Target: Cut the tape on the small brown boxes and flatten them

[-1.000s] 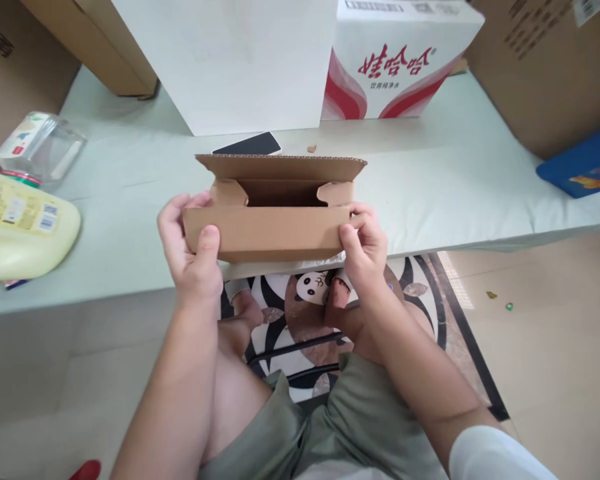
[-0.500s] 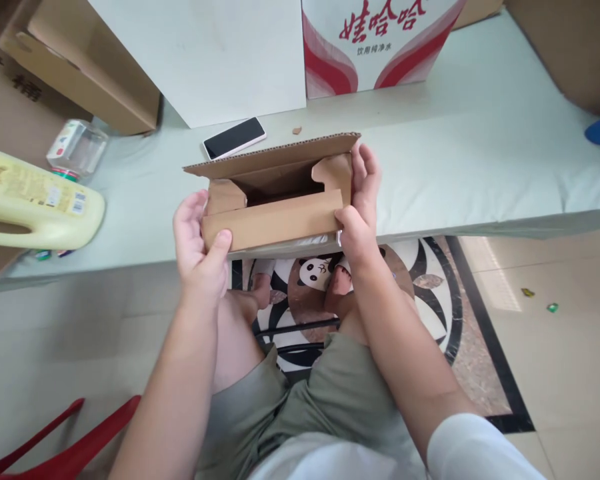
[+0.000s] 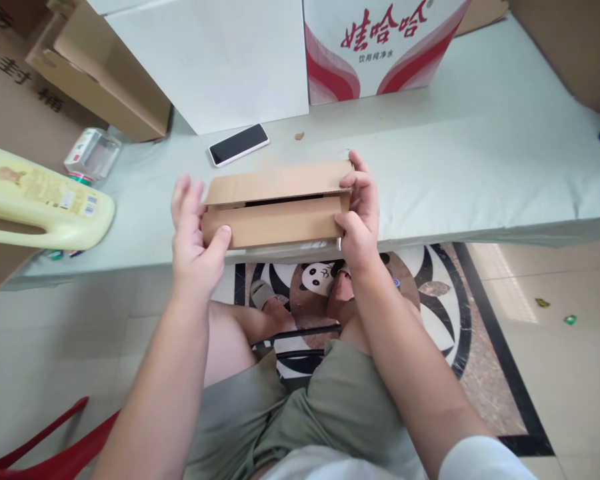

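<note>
A small brown cardboard box point(image 3: 280, 223) is held between my two hands at the front edge of the cloth-covered table. Its lid flap point(image 3: 275, 183) is folded over most of the top, and a dark gap shows along the front. My left hand point(image 3: 196, 233) grips the left end, thumb on the front wall and fingers partly raised behind. At the right end, my right hand point(image 3: 360, 207) has its thumb on the front corner and its fingers on the lid's edge. The box's inside is mostly hidden.
Behind the box lie a phone point(image 3: 240, 144) and a small brown scrap point(image 3: 299, 136). A white box point(image 3: 220, 67) and a red-and-white carton point(image 3: 380, 60) stand at the back. To the left are a yellow jug point(image 3: 80, 200) and a clear bottle point(image 3: 97, 155). A red chair point(image 3: 65, 440) is at lower left.
The lid flap, which stood up at the back, has come down forward over the opening, covering the side tabs. My right fingers have moved onto its edge. The view has shifted slightly.
</note>
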Demonstrator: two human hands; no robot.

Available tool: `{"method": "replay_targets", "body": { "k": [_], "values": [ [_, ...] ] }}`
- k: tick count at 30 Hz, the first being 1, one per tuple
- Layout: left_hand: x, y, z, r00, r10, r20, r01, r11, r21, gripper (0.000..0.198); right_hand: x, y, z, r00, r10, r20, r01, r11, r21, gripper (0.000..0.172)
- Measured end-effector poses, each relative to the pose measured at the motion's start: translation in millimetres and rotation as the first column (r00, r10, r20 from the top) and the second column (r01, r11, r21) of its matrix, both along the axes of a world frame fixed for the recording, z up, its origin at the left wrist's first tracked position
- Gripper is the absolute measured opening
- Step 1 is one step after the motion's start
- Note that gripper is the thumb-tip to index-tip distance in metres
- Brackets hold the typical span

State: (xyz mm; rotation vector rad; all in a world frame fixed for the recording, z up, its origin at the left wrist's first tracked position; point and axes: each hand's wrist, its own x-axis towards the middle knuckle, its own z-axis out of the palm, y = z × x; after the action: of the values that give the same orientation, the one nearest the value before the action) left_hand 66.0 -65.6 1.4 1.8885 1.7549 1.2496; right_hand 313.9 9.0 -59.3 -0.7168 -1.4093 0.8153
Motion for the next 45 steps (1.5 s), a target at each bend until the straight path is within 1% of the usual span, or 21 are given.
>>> {"method": "replay_targets", "body": {
  "k": [2, 3, 5, 8, 11, 15, 17, 18, 20, 23, 26, 31, 33, 35, 38, 41, 43, 45],
  "values": [
    [0.4, 0.9, 2.4, 0.998, 0.014, -0.057, -0.014, 1.000, 0.006, 0.047, -2.4, 0.5, -1.3, 0.998, 0.018, -0.054, -0.016, 0.999, 0.046, 0.036],
    [0.6, 1.9, 3.3, 0.997, 0.022, -0.074, -0.021, 1.000, 0.016, 0.041, -3.4, 0.7, -1.8, 0.998, 0.022, -0.063, -0.019, 0.998, 0.055, 0.037],
    [0.9, 4.5, 4.3, 0.994, 0.034, -0.106, -0.033, 0.999, 0.010, 0.038, -5.0, 1.0, -2.5, 0.998, 0.013, -0.061, -0.010, 0.999, 0.051, 0.039],
    [2.1, 7.9, 6.4, 0.979, 0.035, -0.202, -0.030, 0.999, 0.025, 0.040, -6.0, 2.0, -3.6, 0.999, -0.022, -0.038, 0.023, 1.000, 0.014, 0.039],
    [6.4, 8.9, 15.3, 0.928, 0.020, -0.371, -0.014, 1.000, 0.018, 0.048, -7.2, 4.7, -5.5, 0.999, -0.047, -0.019, 0.047, 0.999, -0.014, 0.041],
    [18.8, 8.9, 38.4, 0.809, -0.069, -0.584, -0.005, 0.992, -0.124, 0.067, -10.0, 9.1, -7.8, 0.998, -0.060, -0.023, 0.059, 0.998, -0.033, 0.051],
    [24.8, 11.2, 47.3, 0.762, -0.128, -0.635, 0.002, 0.981, -0.196, 0.074, -10.7, 9.9, -7.4, 0.999, -0.046, -0.013, 0.045, 0.998, -0.051, 0.058],
    [26.9, 13.4, 49.5, 0.750, -0.156, -0.643, 0.013, 0.975, -0.220, 0.077, -10.7, 9.9, -6.7, 0.999, -0.041, -0.007, 0.040, 0.998, -0.056, 0.061],
    [28.7, 19.9, 49.5, 0.751, -0.204, -0.628, 0.058, 0.968, -0.245, 0.085, -9.8, 8.8, -4.6, 0.999, -0.038, 0.005, 0.038, 0.997, -0.060, 0.062],
    [27.7, 31.9, 43.2, 0.791, -0.262, -0.553, 0.148, 0.959, -0.242, 0.096, -7.6, 6.5, -1.4, 0.998, -0.042, 0.046, 0.045, 0.997, -0.061, 0.053],
    [27.7, 42.8, 38.9, 0.832, -0.313, -0.458, 0.222, 0.945, -0.241, 0.096, -6.3, 5.5, 0.5, 0.995, -0.065, 0.073, 0.069, 0.996, -0.062, 0.046],
    [33.7, 57.1, 40.0, 0.851, -0.357, -0.385, 0.275, 0.928, -0.252, 0.094, -6.5, 5.4, 4.4, 0.988, -0.131, 0.081, 0.136, 0.988, -0.066, 0.038],
    [35.0, 61.0, 39.8, 0.856, -0.365, -0.366, 0.287, 0.924, -0.250, 0.094, -7.0, 4.2, 5.7, 0.981, -0.166, 0.099, 0.173, 0.982, -0.070, 0.040],
    [34.9, 62.8, 38.4, 0.856, -0.370, -0.360, 0.291, 0.922, -0.256, 0.096, -7.8, 2.8, 5.4, 0.979, -0.173, 0.104, 0.181, 0.981, -0.076, 0.044],
    [33.6, 62.6, 35.1, 0.853, -0.369, -0.368, 0.279, 0.920, -0.276, 0.100, -10.2, 3.0, -0.1, 0.989, -0.116, 0.088, 0.123, 0.989, -0.077, 0.050],
    [30.9, 62.3, 33.4, 0.862, -0.360, -0.357, 0.269, 0.922, -0.279, 0.101, -13.2, 6.6, -10.8, 0.999, -0.046, 0.028, 0.048, 0.996, -0.077, 0.063],
    [25.2, 62.4, 34.8, 0.873, -0.352, -0.338, 0.264, 0.923, -0.279, 0.104, -14.4, 9.6, -19.2, 0.999, -0.041, -0.031, 0.037, 0.992, -0.123, 0.070],
    [13.4, 60.9, 38.0, 0.882, -0.337, -0.329, 0.247, 0.925, -0.287, 0.112, -15.0, 12.1, -26.2, 0.993, -0.095, -0.071, 0.076, 0.970, -0.229, 0.071]
  ]
}}
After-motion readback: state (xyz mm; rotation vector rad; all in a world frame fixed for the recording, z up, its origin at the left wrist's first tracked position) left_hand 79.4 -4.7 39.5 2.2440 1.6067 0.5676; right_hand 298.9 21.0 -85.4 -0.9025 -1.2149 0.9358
